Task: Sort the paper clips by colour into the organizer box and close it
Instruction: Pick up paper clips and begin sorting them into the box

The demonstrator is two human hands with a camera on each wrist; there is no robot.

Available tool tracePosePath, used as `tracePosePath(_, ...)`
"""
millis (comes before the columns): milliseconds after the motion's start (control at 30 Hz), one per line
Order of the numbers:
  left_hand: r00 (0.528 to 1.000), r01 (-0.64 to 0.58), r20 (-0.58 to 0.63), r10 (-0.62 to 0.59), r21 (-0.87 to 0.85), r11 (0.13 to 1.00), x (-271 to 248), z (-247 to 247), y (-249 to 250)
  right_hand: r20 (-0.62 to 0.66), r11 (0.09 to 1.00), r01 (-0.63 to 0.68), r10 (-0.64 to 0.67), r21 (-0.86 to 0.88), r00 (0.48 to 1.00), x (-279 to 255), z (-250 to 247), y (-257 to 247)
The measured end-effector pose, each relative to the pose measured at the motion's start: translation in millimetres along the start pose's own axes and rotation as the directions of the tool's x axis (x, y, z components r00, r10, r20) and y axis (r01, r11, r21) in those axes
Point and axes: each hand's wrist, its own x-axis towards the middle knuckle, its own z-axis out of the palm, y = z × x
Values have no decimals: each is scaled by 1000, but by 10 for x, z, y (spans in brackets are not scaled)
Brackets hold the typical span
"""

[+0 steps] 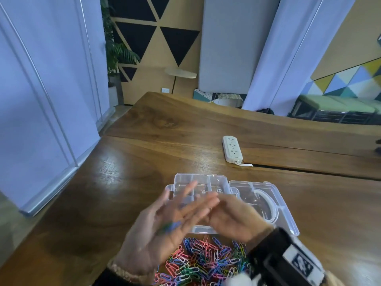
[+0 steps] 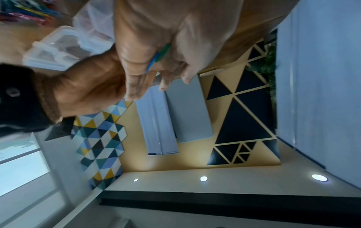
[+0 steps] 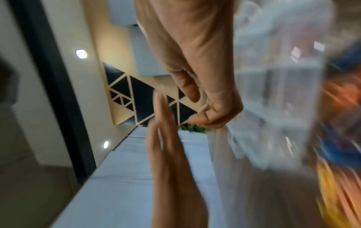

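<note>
My left hand (image 1: pixel 152 240) is held palm up over the near edge of the clear organizer box (image 1: pixel 206 182), fingers straight. A few blue and green paper clips (image 1: pixel 169 225) lie across its palm; the left wrist view shows these clips (image 2: pixel 158 56) too. My right hand (image 1: pixel 235 217) hovers over the box with its fingers reaching toward the left hand's fingertips. In the right wrist view its thumb and fingers (image 3: pixel 197 98) are loosely curled with nothing seen between them. The box's lid (image 1: pixel 266 205) lies open to the right. A multicoloured clip pile (image 1: pixel 206 261) lies on the table near me.
A white power strip (image 1: pixel 232 149) lies on the wooden table (image 1: pixel 144 162) beyond the box. Pale blue partitions stand to the left and behind. The views are motion-blurred.
</note>
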Motion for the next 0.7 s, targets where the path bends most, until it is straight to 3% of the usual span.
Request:
tracePosePath(67,993,-106,-47,104,-36,994,-22,-6,156,-92,921,65,-108,-384,990,135,-25,-280)
tracePosePath(167,969,-238,-94,230,-93,967,53,-37,304,-166,507,11,-304,-862,938,387,-84,-557)
tracePosePath(233,955,-288,-101,280,-76,955,119,-42,307,-165,254,-77,-343,-964,925,551,-170,-652)
tracePosePath(367,954,-291,-101,281,-106,951,219,-87,245,-120,-94,-151,-277,-984,953,706,-218,-708)
tracePosePath(433,960,-272,-111,258,-134,953,259,-113,201,-84,-198,-136,-252,-971,964,685,-196,-718)
tracePosePath(567,957,-259,-157,242,-99,961,285,-129,149,-49,-257,-124,-277,-958,960,602,-168,-766)
tracePosePath(633,952,-270,-174,252,-93,958,281,-133,131,60,-312,-60,-363,-948,930,502,-109,-752)
tracePosePath(700,951,-275,-170,259,-79,958,284,-147,118,263,-401,88,-406,-912,875,339,30,-665)
